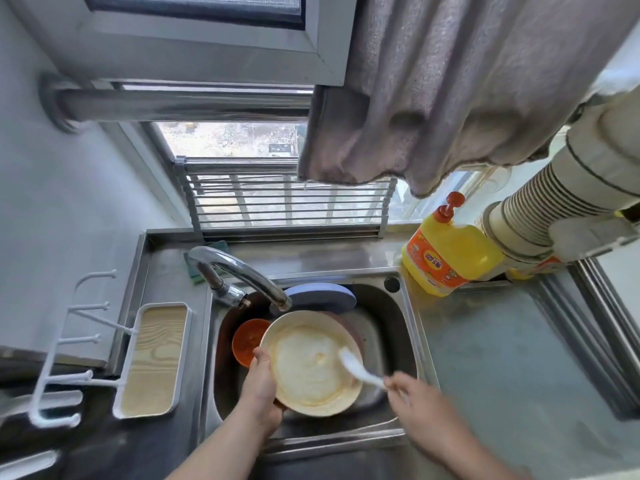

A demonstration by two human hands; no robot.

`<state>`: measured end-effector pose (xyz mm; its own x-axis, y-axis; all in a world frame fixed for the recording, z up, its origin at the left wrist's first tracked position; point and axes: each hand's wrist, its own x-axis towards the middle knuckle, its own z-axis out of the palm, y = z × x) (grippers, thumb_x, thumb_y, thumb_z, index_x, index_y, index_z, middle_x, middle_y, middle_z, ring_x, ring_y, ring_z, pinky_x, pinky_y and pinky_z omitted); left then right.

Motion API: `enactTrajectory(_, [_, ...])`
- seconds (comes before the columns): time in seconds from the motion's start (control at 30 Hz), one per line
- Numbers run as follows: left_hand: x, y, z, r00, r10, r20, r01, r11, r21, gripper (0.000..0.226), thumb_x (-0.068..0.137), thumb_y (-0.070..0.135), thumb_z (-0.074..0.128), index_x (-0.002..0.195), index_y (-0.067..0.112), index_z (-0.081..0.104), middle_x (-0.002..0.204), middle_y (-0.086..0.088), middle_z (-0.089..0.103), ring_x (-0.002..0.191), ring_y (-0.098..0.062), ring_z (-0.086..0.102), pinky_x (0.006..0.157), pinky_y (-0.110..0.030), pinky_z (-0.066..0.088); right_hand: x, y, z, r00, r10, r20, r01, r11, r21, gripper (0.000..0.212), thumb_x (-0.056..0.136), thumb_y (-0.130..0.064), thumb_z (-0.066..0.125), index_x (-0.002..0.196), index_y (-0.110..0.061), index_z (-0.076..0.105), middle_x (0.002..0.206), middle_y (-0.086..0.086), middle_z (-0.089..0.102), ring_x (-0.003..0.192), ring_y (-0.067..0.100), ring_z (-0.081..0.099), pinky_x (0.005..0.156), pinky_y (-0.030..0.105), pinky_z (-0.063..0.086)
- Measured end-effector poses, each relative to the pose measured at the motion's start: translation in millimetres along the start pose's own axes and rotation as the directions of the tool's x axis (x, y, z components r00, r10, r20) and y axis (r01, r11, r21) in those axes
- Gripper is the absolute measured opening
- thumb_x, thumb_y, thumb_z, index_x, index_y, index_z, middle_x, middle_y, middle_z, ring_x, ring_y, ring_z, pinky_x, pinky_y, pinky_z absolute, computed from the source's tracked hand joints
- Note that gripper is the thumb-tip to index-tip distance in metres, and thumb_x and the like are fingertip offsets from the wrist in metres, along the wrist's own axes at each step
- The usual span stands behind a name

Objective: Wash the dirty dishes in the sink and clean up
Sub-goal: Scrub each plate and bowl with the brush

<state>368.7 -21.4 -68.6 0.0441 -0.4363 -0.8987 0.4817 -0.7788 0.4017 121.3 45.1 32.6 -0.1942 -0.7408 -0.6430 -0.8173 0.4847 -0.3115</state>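
Over the steel sink (408, 327), a cream plate (311, 363) tilted up toward the camera, streaked with orange residue round its rim. Left hand (261, 382) gripping the plate's left edge, thumb curled over the rim, fingers hidden behind. Right hand (415, 398) to the near right of the plate, pinching the handle of a white spoon (356, 367), whose bowl lies against the plate's right face; blurred, so the exact finger hold perhaps a pinch of thumb and forefinger, hard to tell more. Under the plate's left edge, down in the sink, an orange bowl (246, 341). At the far side of the basin, a blue-rimmed dish (322, 297) leaning just behind the spout of the curved faucet (239, 271). On the counter (502, 358) at the far right, a yellow detergent bottle (450, 258) with a red pump, beside a stack of paper cups (540, 209) lying on its side. Left of the sink, a white tray (154, 358) with wood-grain base. Above, a grey cloth (450, 98) hanging before the window.
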Motion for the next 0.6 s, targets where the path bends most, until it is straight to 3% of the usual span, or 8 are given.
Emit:
enactTrajectory(0.1, [2.4,-4.6,-0.1,0.998,0.023,-0.056,-0.021,0.999,0.038,0.049,0.107,0.066,0.024,0.141,0.04,0.047,0.128,-0.012,0.067,0.109,-0.041,0.068,0.088,-0.069,0.056,-32.9,-28.0,30.5,0.993,-0.062,0.096,0.047,0.987,0.152,0.009,0.094,-0.057,0.052,0.092,-0.066,0.054,0.103,-0.017,0.071,0.098,0.005,0.067,0.091,0.024,0.053])
enactTrajectory(0.2, [-4.5,-20.1,10.3,0.996,0.058,-0.066,-0.054,0.997,0.058,0.052,0.108,0.063,0.024,0.14,0.031,0.05,0.125,-0.017,0.069,0.108,-0.042,0.07,0.088,-0.067,0.057,-7.3,-60.8,30.2,0.984,-0.17,0.061,0.161,0.978,0.13,0.019,0.1,-0.053,0.048,0.114,-0.055,0.061,0.12,-0.008,0.072,0.114,0.021,0.066,0.092,0.031,0.05])
enactTrajectory(0.23, [-6.5,-20.8,10.9,0.995,0.064,-0.073,-0.06,0.997,0.049,0.052,0.108,0.063,0.025,0.14,0.031,0.05,0.126,-0.016,0.069,0.11,-0.041,0.07,0.09,-0.068,0.057,9.2,-57.1,22.7,0.988,-0.152,0.017,0.149,0.982,0.113,0.024,0.101,-0.052,0.045,0.12,-0.051,0.06,0.119,-0.005,0.072,0.112,0.025,0.066,0.09,0.034,0.052])
enactTrajectory(0.3, [-7.8,-11.2,6.4,0.994,0.065,-0.088,-0.061,0.997,0.05,0.047,0.107,0.063,0.027,0.137,0.036,0.05,0.127,-0.011,0.067,0.113,-0.04,0.067,0.089,-0.07,0.055,23.8,-32.4,3.9,0.999,-0.034,-0.022,0.036,0.997,0.075,0.021,0.1,-0.053,0.039,0.114,-0.051,0.055,0.104,-0.007,0.073,0.098,0.025,0.068,0.084,0.037,0.056])
enactTrajectory(0.37, [0.6,0.7,-2.8,0.992,0.064,-0.106,-0.058,0.997,0.06,0.04,0.108,0.064,0.026,0.133,0.043,0.048,0.124,-0.008,0.065,0.114,-0.042,0.064,0.082,-0.072,0.055,2.7,-6.2,3.8,0.999,0.0,0.032,-0.002,0.999,0.052,0.011,0.099,-0.052,0.043,0.104,-0.056,0.051,0.094,-0.012,0.07,0.092,0.015,0.067,0.082,0.034,0.055])
enactTrajectory(0.43, [4.9,5.0,-3.9,0.991,0.07,-0.117,-0.062,0.996,0.069,0.039,0.108,0.063,0.025,0.132,0.042,0.048,0.124,-0.01,0.064,0.115,-0.042,0.064,0.086,-0.071,0.055,-29.0,-8.8,20.0,0.992,0.007,0.127,-0.022,0.993,0.115,0.004,0.099,-0.053,0.047,0.101,-0.056,0.05,0.096,-0.014,0.069,0.091,0.007,0.064,0.087,0.027,0.053])
enactTrajectory(0.5, [-1.7,-3.6,6.0,0.984,0.105,-0.147,-0.092,0.992,0.088,0.039,0.108,0.061,0.026,0.127,0.038,0.052,0.125,-0.012,0.066,0.112,-0.039,0.066,0.093,-0.065,0.056,-34.0,-39.1,35.1,0.985,-0.085,0.153,0.057,0.982,0.178,0.01,0.099,-0.054,0.046,0.108,-0.053,0.05,0.105,-0.01,0.07,0.099,0.014,0.065,0.09,0.031,0.052])
enactTrajectory(0.6, [-16.5,-18.3,25.5,0.978,0.112,-0.176,-0.101,0.993,0.067,0.037,0.111,0.054,0.028,0.125,0.033,0.055,0.121,-0.013,0.068,0.107,-0.036,0.068,0.092,-0.053,0.059,3.5,-72.8,36.2,0.985,-0.166,0.037,0.162,0.982,0.1,0.021,0.104,-0.048,0.035,0.122,-0.046,0.046,0.113,0.0,0.071,0.107,0.031,0.065,0.086,0.04,0.052])
